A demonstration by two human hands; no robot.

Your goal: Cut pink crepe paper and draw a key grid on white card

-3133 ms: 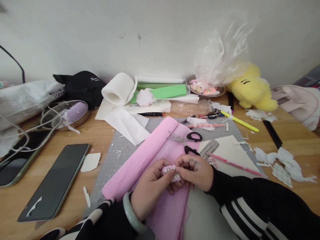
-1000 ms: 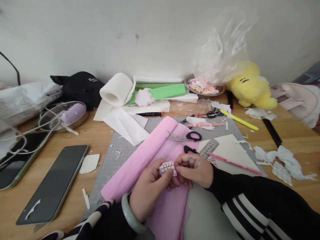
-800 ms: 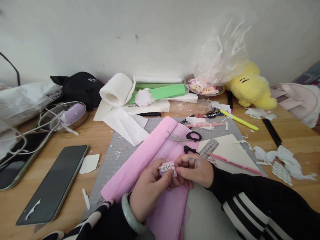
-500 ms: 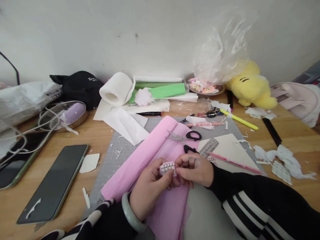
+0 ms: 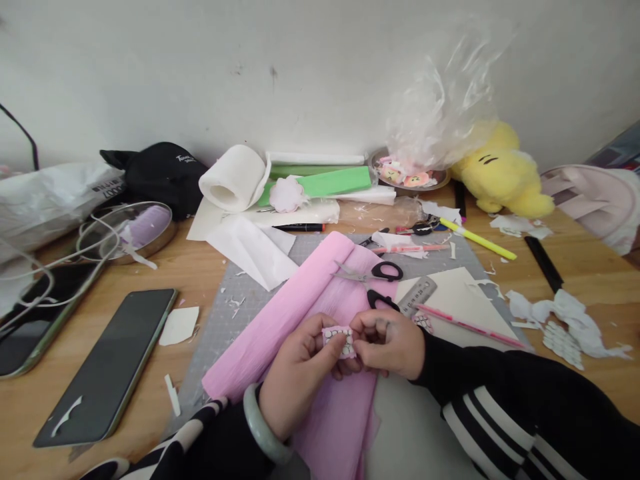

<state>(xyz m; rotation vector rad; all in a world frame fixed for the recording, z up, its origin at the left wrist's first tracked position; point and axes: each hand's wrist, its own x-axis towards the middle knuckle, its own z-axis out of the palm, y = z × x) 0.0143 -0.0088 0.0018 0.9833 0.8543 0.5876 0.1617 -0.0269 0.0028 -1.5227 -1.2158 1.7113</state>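
Observation:
Between my hands is a small piece of pink paper (image 5: 330, 332) with a white face patterned in black-outlined cells. My left hand (image 5: 300, 367) pinches it, thumb across its front. My right hand (image 5: 387, 340) grips its right edge between thumb and fingers; part of the edge is hidden. Below both hands lies pink crepe paper (image 5: 285, 313), partly rolled, on a grey cutting mat (image 5: 220, 333). Black-handled scissors (image 5: 385, 270) rest open on the crepe paper, just beyond my right hand. A steel ruler (image 5: 419, 293) lies to their right.
A dark phone (image 5: 107, 367) lies at left, near a metal bowl (image 5: 170, 227). At the back are a white paper roll (image 5: 235, 177), green paper (image 5: 340, 181) and a yellow plush toy (image 5: 503, 170). A pink pen (image 5: 470, 327) and paper scraps (image 5: 575, 320) lie at right.
The patterned piece has turned slightly and my left thumb covers more of its face. My right fingers have shifted a little and closed in on its right edge.

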